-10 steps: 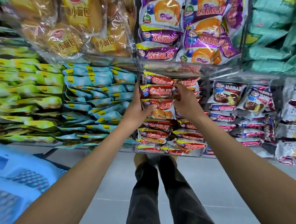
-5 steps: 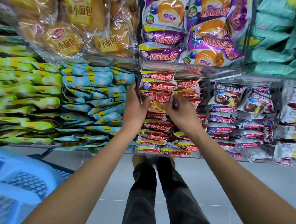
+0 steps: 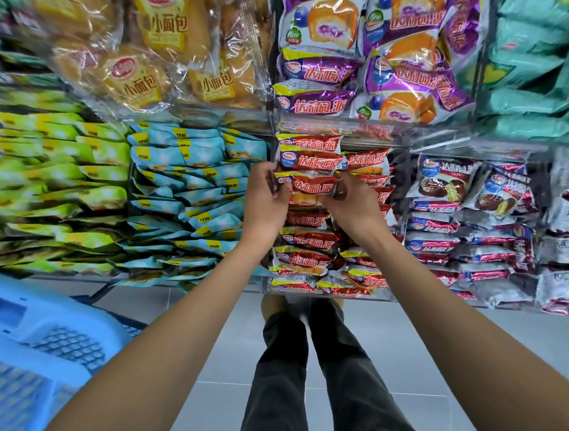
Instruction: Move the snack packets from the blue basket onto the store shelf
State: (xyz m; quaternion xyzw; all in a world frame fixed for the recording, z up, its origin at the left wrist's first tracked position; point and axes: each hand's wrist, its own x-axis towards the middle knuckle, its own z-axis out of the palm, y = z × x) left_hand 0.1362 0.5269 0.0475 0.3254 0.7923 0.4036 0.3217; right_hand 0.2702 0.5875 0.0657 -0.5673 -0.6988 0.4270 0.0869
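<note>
At shelf front, head view: both hands grip one red snack packet by its ends. Left hand pinches the left crimp, fingers curled shut on it. Right hand pinches the right crimp, fingers also closed on it. Packet sits horizontal against the red packet stack in the clear-walled shelf bin, just under the top two packets. Blue packets fill the bin to the left, chocolate-pie packets the bin to the right. Blue basket at lower left edge, well apart from both hands; contents not visible.
</note>
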